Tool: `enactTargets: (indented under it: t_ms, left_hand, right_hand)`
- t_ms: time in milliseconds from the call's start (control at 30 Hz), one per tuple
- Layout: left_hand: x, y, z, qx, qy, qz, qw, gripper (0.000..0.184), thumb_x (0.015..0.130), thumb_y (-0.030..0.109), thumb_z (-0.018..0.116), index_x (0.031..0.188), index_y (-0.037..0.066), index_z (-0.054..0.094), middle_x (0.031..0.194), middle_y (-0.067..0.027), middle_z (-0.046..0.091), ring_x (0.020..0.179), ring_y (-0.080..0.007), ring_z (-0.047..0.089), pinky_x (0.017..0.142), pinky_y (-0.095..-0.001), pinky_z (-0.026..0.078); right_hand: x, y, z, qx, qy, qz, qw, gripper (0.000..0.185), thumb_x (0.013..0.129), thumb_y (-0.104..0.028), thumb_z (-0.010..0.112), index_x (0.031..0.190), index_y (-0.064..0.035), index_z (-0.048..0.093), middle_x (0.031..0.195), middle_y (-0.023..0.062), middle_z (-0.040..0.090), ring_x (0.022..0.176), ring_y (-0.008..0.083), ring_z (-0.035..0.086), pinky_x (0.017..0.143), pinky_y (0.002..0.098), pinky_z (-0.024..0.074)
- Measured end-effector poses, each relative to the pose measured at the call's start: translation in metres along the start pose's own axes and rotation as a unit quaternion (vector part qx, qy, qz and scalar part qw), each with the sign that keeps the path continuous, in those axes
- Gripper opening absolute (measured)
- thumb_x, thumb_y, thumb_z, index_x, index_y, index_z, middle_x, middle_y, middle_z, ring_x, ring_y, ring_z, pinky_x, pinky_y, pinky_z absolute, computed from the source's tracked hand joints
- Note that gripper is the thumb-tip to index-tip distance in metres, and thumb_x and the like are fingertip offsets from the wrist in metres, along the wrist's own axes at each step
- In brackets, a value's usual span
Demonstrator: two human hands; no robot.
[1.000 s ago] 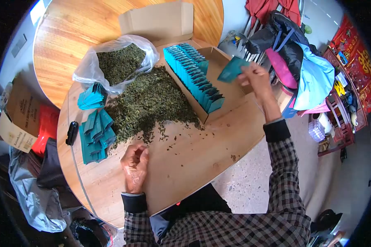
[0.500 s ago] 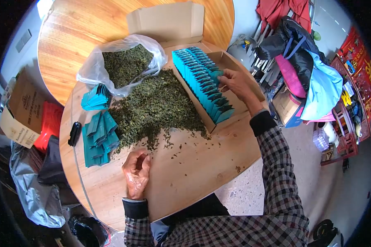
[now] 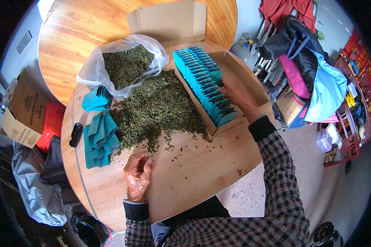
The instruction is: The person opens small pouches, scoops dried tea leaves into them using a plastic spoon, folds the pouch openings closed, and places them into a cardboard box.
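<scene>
My right hand (image 3: 238, 97) is down inside a long cardboard box (image 3: 257, 92), its fingers closed at the edge of a teal packet (image 3: 215, 75) in the shorter second row. Packets partly hide the fingertips. Beside it, a long row of upright teal packets (image 3: 200, 84) fills the box's left side. My left hand (image 3: 137, 175) rests on the table, loosely curled, with nothing visible in it. Just ahead of it spreads a heap of dried, dark green leaves (image 3: 160, 109), probably tea. Flat teal sachets (image 3: 99, 138) lie to its left.
Behind the heap stands a clear plastic bag (image 3: 90, 70) of the same leaves. A teal stack (image 3: 96, 100) and a small black object (image 3: 75, 134) lie at the table's left. Cartons (image 3: 22, 119) stand left of the table; bags and clothing (image 3: 325, 86) crowd the right.
My right hand has moved lower into the box, and the packet it held now stands in the second row. My left hand has stayed nearly still. The view has shifted slightly.
</scene>
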State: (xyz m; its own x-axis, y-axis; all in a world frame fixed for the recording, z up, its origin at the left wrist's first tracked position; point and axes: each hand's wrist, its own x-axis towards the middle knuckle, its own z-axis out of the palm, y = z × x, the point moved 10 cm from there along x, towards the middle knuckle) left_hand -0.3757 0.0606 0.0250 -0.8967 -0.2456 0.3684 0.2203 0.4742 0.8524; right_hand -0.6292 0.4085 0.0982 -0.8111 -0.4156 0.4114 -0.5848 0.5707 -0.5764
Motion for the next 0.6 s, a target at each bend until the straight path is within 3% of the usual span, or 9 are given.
enactTargets:
  t_ms: [100, 167, 267, 400, 500, 600]
  left_hand:
    - [-0.001, 0.001, 0.001, 0.014, -0.009, 0.004, 1.0, 0.02, 0.094, 0.012, 0.076, 0.111, 0.001, 0.073, 0.087, -0.0084, 0.068, 0.071, -0.0154, 0.065, 0.068, -0.0313, 0.054]
    - [-0.001, 0.003, 0.002, 0.025, -0.015, 0.009, 1.0, 0.021, 0.094, 0.012, 0.076, 0.111, 0.001, 0.073, 0.087, -0.0083, 0.068, 0.072, -0.0154, 0.065, 0.068, -0.0315, 0.054]
    - [0.0, 0.009, 0.002, 0.015, -0.015, -0.005, 1.0, 0.018, 0.096, 0.013, 0.074, 0.109, 0.001, 0.07, 0.084, -0.0027, 0.065, 0.075, -0.0095, 0.06, 0.068, -0.0279, 0.051]
    - [-0.002, 0.008, 0.001, 0.003, -0.014, -0.007, 1.0, 0.016, 0.095, 0.008, 0.073, 0.11, 0.001, 0.071, 0.085, -0.0038, 0.065, 0.074, -0.0108, 0.062, 0.068, -0.0283, 0.052]
    - [-0.001, 0.002, 0.003, 0.003, -0.01, 0.004, 1.0, 0.019, 0.092, 0.005, 0.073, 0.111, 0.002, 0.071, 0.084, -0.0063, 0.066, 0.07, -0.0139, 0.063, 0.066, -0.0295, 0.052]
    - [0.0, 0.006, 0.001, 0.006, 0.0, 0.031, 1.0, 0.023, 0.089, 0.002, 0.074, 0.112, 0.002, 0.072, 0.082, -0.0088, 0.066, 0.066, -0.0173, 0.064, 0.063, -0.031, 0.053]
  right_hand:
    - [0.004, 0.002, 0.0, 0.009, 0.003, -0.019, 1.0, 0.034, 0.097, -0.016, 0.068, 0.129, -0.0042, 0.065, 0.116, 0.0234, 0.074, 0.105, 0.0412, 0.071, 0.092, 0.0493, 0.054]
    - [0.004, 0.01, 0.004, -0.04, -0.042, 0.049, 0.997, 0.034, 0.098, -0.016, 0.067, 0.13, -0.0044, 0.065, 0.117, 0.0245, 0.073, 0.108, 0.042, 0.071, 0.093, 0.0495, 0.0537]
    - [0.005, 0.028, 0.012, 0.019, -0.053, 0.06, 0.997, 0.035, 0.099, -0.017, 0.067, 0.132, -0.0034, 0.063, 0.118, 0.0254, 0.073, 0.109, 0.0424, 0.071, 0.093, 0.0494, 0.0539]
    - [0.004, 0.013, 0.004, -0.034, -0.031, 0.035, 0.998, 0.036, 0.099, -0.018, 0.067, 0.131, -0.0023, 0.064, 0.117, 0.0255, 0.074, 0.108, 0.0423, 0.071, 0.092, 0.0488, 0.0542]
    - [0.005, 0.045, 0.017, 0.06, -0.051, 0.052, 0.996, 0.036, 0.099, -0.019, 0.068, 0.131, -0.0032, 0.065, 0.115, 0.0245, 0.075, 0.107, 0.04, 0.072, 0.092, 0.0483, 0.0545]
    - [0.004, 0.045, 0.009, 0.009, -0.016, 0.028, 0.999, 0.037, 0.099, -0.021, 0.07, 0.13, -0.0032, 0.066, 0.11, 0.0224, 0.076, 0.098, 0.035, 0.074, 0.087, 0.0462, 0.0561]
